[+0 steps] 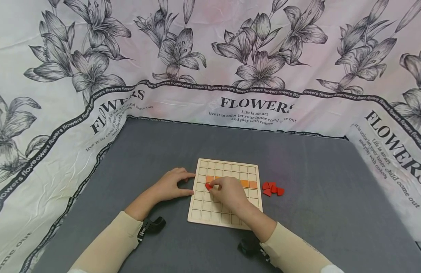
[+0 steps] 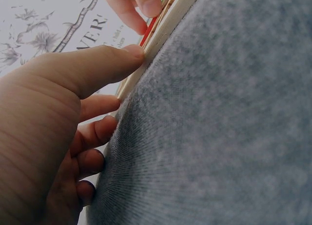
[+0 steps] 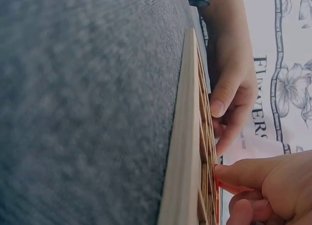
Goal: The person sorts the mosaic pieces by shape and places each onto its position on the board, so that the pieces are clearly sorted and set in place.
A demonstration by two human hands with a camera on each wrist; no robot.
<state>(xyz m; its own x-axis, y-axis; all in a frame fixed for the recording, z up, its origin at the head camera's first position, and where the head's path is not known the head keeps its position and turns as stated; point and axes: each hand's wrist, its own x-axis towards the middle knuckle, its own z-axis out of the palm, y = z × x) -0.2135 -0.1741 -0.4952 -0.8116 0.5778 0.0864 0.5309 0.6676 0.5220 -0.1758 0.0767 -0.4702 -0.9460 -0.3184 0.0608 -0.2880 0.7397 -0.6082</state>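
A square wooden grid board [image 1: 205, 216] lies on the grey surface. My right hand [image 1: 230, 193] reaches over it and pinches a small red piece [image 1: 208, 186] between thumb and fingers, at a cell near the left side. The red piece [image 3: 216, 172] appears by the right thumb tip in the right wrist view, against the board. Its exact shape is hidden by the fingers. My left hand [image 1: 171, 184] rests at the board's left edge, thumb and fingers spread and touching the rim [image 2: 156, 44]. Orange tiles [image 1: 252, 184] sit in a row just above, partly covered by the right hand.
Several loose red wedge-like pieces [image 1: 272, 188] lie in a cluster just right of the board. Behind and at the sides hangs a white flower-printed cloth [image 1: 183, 102]. Dark wrist-worn devices [image 1: 155, 225] sit under both forearms.
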